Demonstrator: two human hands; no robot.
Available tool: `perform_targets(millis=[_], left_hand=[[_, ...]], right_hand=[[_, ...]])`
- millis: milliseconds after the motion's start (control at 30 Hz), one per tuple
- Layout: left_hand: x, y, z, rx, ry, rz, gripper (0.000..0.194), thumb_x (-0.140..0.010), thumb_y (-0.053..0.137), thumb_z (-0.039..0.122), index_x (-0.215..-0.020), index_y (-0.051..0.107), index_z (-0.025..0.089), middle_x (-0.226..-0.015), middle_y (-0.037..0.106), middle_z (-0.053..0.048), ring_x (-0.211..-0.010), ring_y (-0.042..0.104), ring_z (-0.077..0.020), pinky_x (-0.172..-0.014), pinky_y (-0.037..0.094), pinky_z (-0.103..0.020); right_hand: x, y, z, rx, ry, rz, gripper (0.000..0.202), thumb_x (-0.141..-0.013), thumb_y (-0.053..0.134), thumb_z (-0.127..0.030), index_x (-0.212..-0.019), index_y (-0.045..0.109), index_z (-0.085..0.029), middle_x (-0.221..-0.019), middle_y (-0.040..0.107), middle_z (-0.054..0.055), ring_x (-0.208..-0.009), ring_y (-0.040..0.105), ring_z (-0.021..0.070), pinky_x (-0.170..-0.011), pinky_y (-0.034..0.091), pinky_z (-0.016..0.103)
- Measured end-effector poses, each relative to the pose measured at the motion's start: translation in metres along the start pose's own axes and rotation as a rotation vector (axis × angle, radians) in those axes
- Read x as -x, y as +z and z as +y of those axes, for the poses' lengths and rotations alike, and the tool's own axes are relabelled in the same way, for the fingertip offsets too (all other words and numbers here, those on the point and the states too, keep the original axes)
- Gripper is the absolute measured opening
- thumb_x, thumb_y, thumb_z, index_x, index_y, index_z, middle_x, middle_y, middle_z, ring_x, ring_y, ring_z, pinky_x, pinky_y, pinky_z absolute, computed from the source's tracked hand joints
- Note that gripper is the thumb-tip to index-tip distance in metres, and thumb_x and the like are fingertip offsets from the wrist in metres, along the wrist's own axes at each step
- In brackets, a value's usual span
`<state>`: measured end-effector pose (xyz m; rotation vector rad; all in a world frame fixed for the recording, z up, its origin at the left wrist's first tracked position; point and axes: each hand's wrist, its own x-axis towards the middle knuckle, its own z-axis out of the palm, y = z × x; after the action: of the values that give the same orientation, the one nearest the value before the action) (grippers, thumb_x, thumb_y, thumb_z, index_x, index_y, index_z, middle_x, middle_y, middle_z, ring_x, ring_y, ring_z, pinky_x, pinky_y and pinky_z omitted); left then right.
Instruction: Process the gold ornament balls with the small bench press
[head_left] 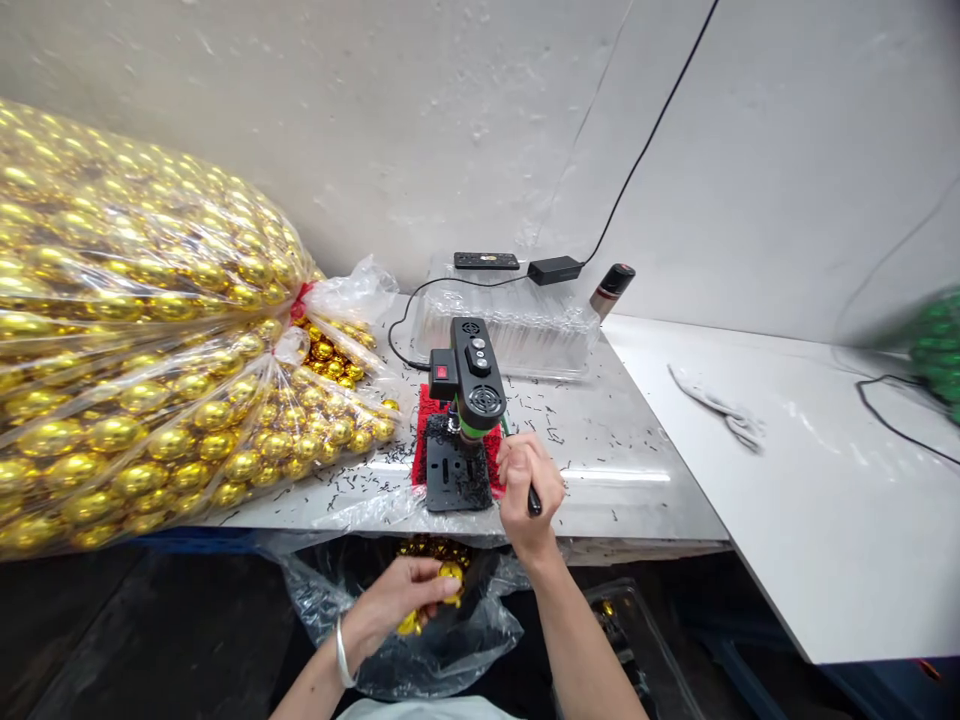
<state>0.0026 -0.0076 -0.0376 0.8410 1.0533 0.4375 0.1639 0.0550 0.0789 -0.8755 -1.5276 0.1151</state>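
My left hand (424,592) is closed around a shiny gold ball (450,572), pinched between thumb and fingers. More gold shows just below these fingers. It hovers over an open clear plastic bag (457,655) in front of the table edge, with gold balls (435,548) at the bag's far side. My right hand (531,490) makes a fist round a black handle (534,501), whose end pokes out below; the rest of it is mostly hidden. Left of this fist stands a small black machine (477,370) with a red switch, over a slotted black base plate (450,480) on a red mat (420,450).
Large clear bags of gold balls (150,420) fill the table's left. Behind the machine lies a clear plastic tray (517,340) with a power adapter (555,269) and a remote (486,261). A spray can (613,290) leans beside it. Black scraps litter the metal tabletop (630,440). Gloves (720,405) lie right.
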Motion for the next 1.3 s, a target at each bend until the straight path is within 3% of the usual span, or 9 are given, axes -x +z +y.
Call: perform_targets(millis=[100,200,333,467,600,733,967,1167,1300], left_hand=[[-0.007,0.0,-0.04,0.321,-0.207,0.159,0.049,-0.058,0.077,0.059,-0.067,0.063,0.013,-0.062,0.064,-0.003,-0.046,0.048,-0.0075,-0.044,0.038,-0.019],[-0.011,-0.003,-0.051,0.578,-0.337,0.282,0.04,-0.068,0.075,0.052,-0.073,0.063,0.014,-0.07,0.068,-0.005,-0.05,0.056,-0.009,-0.05,0.048,-0.021],[0.008,-0.005,-0.031,0.771,-0.294,0.111,0.023,-0.071,0.074,0.019,-0.092,0.066,0.011,-0.082,0.069,-0.007,-0.07,0.068,-0.0152,-0.067,0.056,-0.026],[0.032,-0.003,0.012,0.788,-0.07,0.03,0.042,-0.063,0.07,-0.002,-0.102,0.067,0.011,-0.095,0.069,-0.008,-0.091,0.069,-0.0181,-0.083,0.055,-0.025],[0.026,-0.006,0.054,0.672,0.153,0.148,0.032,-0.076,0.069,0.016,-0.107,0.065,0.017,-0.097,0.069,-0.004,-0.084,0.067,-0.0128,-0.075,0.056,-0.021],[-0.009,-0.01,0.074,0.508,0.326,0.305,0.03,-0.075,0.071,0.035,-0.097,0.066,0.016,-0.095,0.07,-0.005,-0.07,0.063,-0.0093,-0.062,0.053,-0.019],[-0.059,-0.011,0.071,-0.047,0.565,0.549,0.05,-0.072,0.069,0.045,-0.111,0.066,0.015,-0.097,0.071,-0.007,-0.088,0.063,-0.0177,-0.082,0.049,-0.031],[-0.069,-0.01,0.074,-0.535,0.648,0.727,0.037,-0.078,0.066,0.039,-0.11,0.07,0.022,-0.093,0.069,-0.006,-0.09,0.061,-0.0214,-0.088,0.044,-0.039],[-0.068,-0.004,0.077,-0.715,0.666,0.697,0.034,-0.078,0.067,0.036,-0.11,0.069,0.026,-0.095,0.07,-0.006,-0.095,0.06,-0.0229,-0.092,0.04,-0.043]], right_hand=[[0.003,0.001,0.002,-0.005,-0.006,0.02,0.029,-0.089,0.037,-0.007,-0.063,0.04,-0.02,-0.061,0.045,-0.001,-0.065,0.051,0.0126,-0.058,0.037,0.027],[0.003,0.0,0.002,0.009,-0.006,-0.003,0.029,-0.089,0.037,-0.008,-0.063,0.041,-0.02,-0.061,0.046,-0.001,-0.066,0.052,0.0133,-0.058,0.037,0.028],[0.005,-0.001,0.002,0.025,-0.007,-0.006,0.029,-0.089,0.037,-0.009,-0.063,0.042,-0.02,-0.062,0.048,0.0,-0.066,0.052,0.0137,-0.058,0.038,0.028],[0.006,0.001,0.002,0.018,-0.006,0.022,0.03,-0.089,0.037,-0.009,-0.062,0.041,-0.02,-0.062,0.048,0.0,-0.065,0.051,0.013,-0.057,0.038,0.028],[0.007,0.001,0.002,0.02,-0.002,0.015,0.03,-0.089,0.037,-0.01,-0.062,0.042,-0.02,-0.061,0.047,0.0,-0.065,0.052,0.0138,-0.057,0.039,0.028],[0.009,0.001,0.004,0.039,-0.011,0.001,0.029,-0.089,0.036,-0.01,-0.063,0.043,-0.02,-0.062,0.048,0.0,-0.065,0.051,0.0138,-0.056,0.039,0.028],[0.013,-0.001,0.008,0.047,-0.031,-0.027,0.028,-0.088,0.036,-0.009,-0.064,0.043,-0.021,-0.065,0.049,0.001,-0.065,0.051,0.0134,-0.056,0.04,0.028],[0.014,-0.001,0.007,0.032,-0.017,-0.038,0.028,-0.088,0.035,-0.009,-0.064,0.042,-0.021,-0.065,0.049,0.001,-0.066,0.051,0.0136,-0.057,0.04,0.028],[0.015,-0.001,0.008,0.038,-0.016,-0.03,0.028,-0.089,0.035,-0.01,-0.064,0.043,-0.021,-0.065,0.05,0.001,-0.066,0.051,0.0136,-0.057,0.04,0.028]])
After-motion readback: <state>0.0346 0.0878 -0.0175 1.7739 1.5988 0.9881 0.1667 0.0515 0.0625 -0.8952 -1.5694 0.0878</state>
